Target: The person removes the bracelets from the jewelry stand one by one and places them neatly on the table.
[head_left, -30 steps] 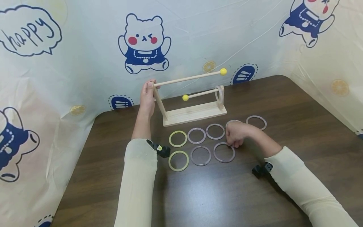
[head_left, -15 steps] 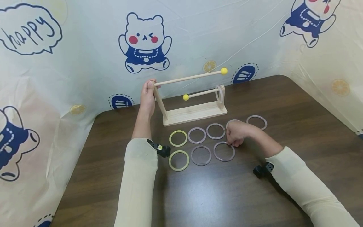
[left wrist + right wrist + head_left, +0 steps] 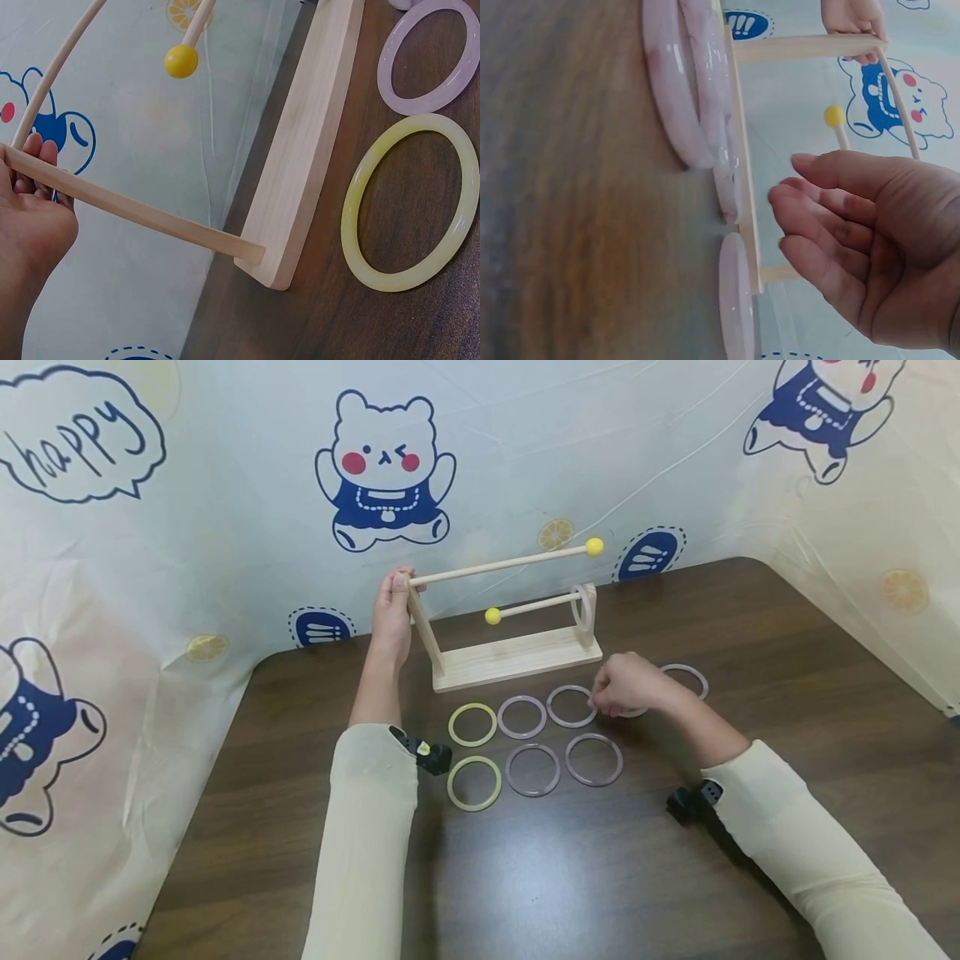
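My left hand (image 3: 392, 614) grips the top of the left post of a wooden bangle stand (image 3: 517, 660). Yellow balls cap the stand's two rods, and one pale lilac bangle (image 3: 581, 608) hangs at the post end of the lower rod. Over the back row of bangles is my right hand (image 3: 633, 682), its fingers loosely bent and nothing between thumb and fingertips in the right wrist view. It partly covers a lilac bangle (image 3: 634, 712) lying below it. Nearest its fingertips in the head view is another lilac bangle (image 3: 572, 707).
Two yellow bangles (image 3: 474, 783) lie at the left end of two rows in front of the stand. Several lilac bangles (image 3: 532, 770) continue the rows, with one (image 3: 693, 672) at far right. A printed cloth (image 3: 247, 510) hangs behind the brown table (image 3: 285, 827).
My right hand has moved back from above the front-right lilac bangle, which now shows fully. The left hand keeps its grip on the stand. All bangles remain in place.
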Motion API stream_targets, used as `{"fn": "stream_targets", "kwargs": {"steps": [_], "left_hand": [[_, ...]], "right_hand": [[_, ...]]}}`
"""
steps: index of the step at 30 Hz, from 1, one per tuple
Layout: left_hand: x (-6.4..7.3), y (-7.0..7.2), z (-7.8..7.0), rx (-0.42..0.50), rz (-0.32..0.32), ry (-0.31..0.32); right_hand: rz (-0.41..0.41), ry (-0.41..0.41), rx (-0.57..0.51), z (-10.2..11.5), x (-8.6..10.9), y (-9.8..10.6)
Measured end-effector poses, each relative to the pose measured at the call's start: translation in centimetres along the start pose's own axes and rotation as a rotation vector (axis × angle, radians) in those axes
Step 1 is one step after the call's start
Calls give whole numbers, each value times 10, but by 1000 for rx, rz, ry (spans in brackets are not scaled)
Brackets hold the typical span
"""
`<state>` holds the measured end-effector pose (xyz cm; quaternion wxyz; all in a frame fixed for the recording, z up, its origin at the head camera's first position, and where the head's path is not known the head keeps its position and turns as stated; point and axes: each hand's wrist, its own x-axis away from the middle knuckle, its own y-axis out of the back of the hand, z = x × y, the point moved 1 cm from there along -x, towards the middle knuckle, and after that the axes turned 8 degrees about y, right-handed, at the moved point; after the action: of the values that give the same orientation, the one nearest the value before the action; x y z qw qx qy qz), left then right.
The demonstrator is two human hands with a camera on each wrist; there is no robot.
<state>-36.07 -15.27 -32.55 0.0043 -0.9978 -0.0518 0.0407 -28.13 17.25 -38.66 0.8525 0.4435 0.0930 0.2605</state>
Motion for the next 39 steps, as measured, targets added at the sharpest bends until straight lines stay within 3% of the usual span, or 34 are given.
{"fn": "stream_targets", "kwargs": {"steps": [12, 17, 29, 39], "left_hand": [[1, -2, -1, 4, -4, -4], [1, -2, -2, 4, -1, -4], [3, -1, -3, 9, -10, 0], [3, -2, -3, 2, -13, 5]], "right_hand": [[-445, -61, 34, 5, -6, 16], [-595, -73, 66, 5, -9, 26], [-615, -123, 64, -3, -29, 35], [-704, -130, 32, -8, -44, 35]]}}
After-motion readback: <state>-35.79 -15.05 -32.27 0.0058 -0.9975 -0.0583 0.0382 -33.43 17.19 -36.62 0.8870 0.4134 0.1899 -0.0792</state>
